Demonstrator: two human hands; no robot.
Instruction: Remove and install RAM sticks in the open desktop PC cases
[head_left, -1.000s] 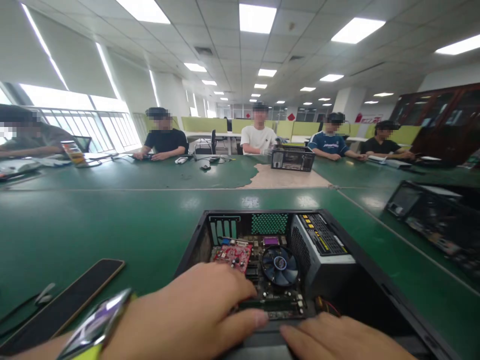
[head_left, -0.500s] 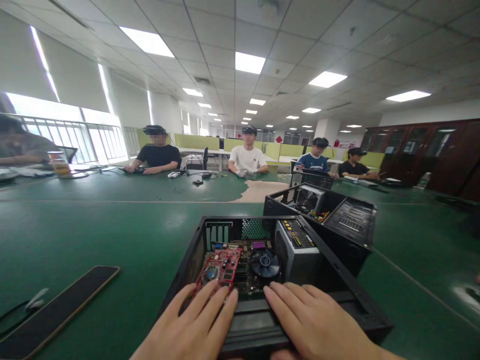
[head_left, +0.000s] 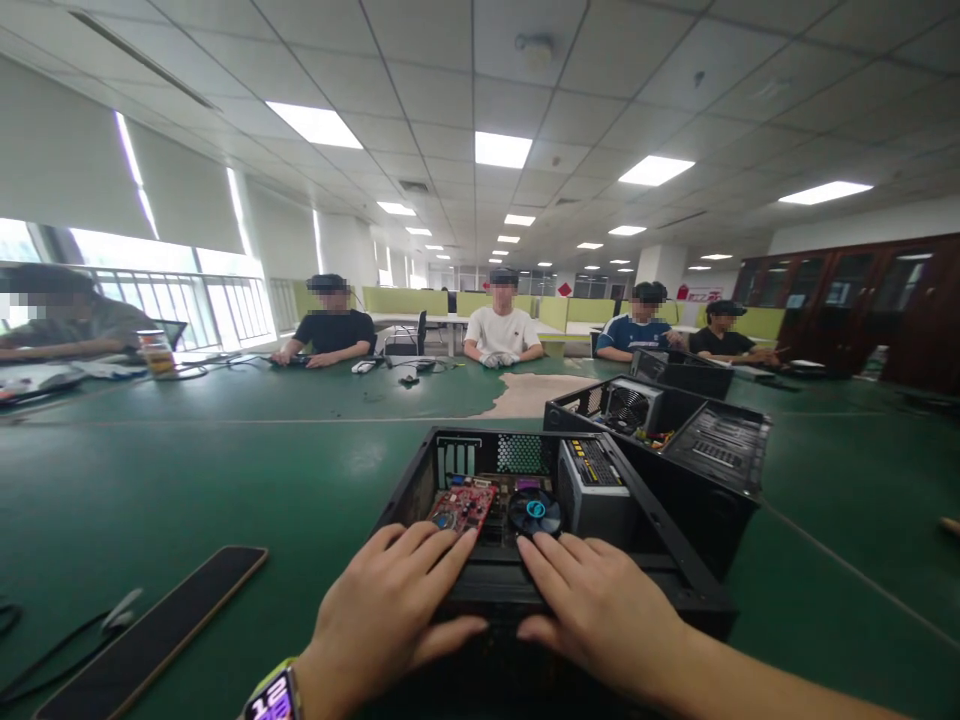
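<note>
On our left wrist we are wearing a yellow-green-banded, rectangular-faced watch [head_left: 276, 696] with a lit screen. Out to our left, a long flat tan-edged black slab [head_left: 156, 632] is lying on the green-topped table [head_left: 345, 475], just beside a pale cable end [head_left: 123, 608]. We are laying our left hand [head_left: 397, 595] and our right hand [head_left: 600, 595] over the near edge of an open black computer case [head_left: 496, 588], which is sitting straight in front of us. On both hands our fingers are reaching forward, nearly straight and slightly parted, with the thumbs spreading apart from them along the near side; whether they are gripping, we cannot tell.

Inside the case, beyond our fingertips, we are seeing a red circuit board [head_left: 476, 505], a round black blue-hubbed fan [head_left: 551, 512] and a grey box-shaped power supply [head_left: 604, 510], left to right. Behind it, to the right, a second open black case [head_left: 679, 485] is sitting at an angle, with a third black case [head_left: 684, 378] showing past that. Across the table we are facing a seated person in a white T-shirt [head_left: 504, 332], whose pale-gloved hands are resting together.
</note>
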